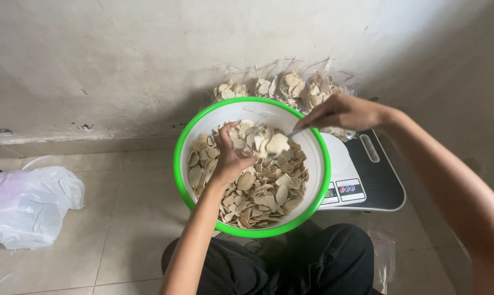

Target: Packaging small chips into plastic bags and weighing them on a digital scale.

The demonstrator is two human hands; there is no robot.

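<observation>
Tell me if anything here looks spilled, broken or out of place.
Nothing stands out. The chips stay inside the green-rimmed bowl, the filled bags stand against the wall, and none lie on the floor tiles.

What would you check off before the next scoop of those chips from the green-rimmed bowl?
1. Bowl sits steady on the lap: ok.
2. Left hand rests on the chips in the bowl: ok.
3. Right hand has a firm grip on the spoon: ok.
4. Spoon is loaded with chips: ok.
5. Scale platform is bare, ready for a bag: cannot tell, the bowl hides part of it.
6. Filled bags stay lined up by the wall: ok.
</observation>
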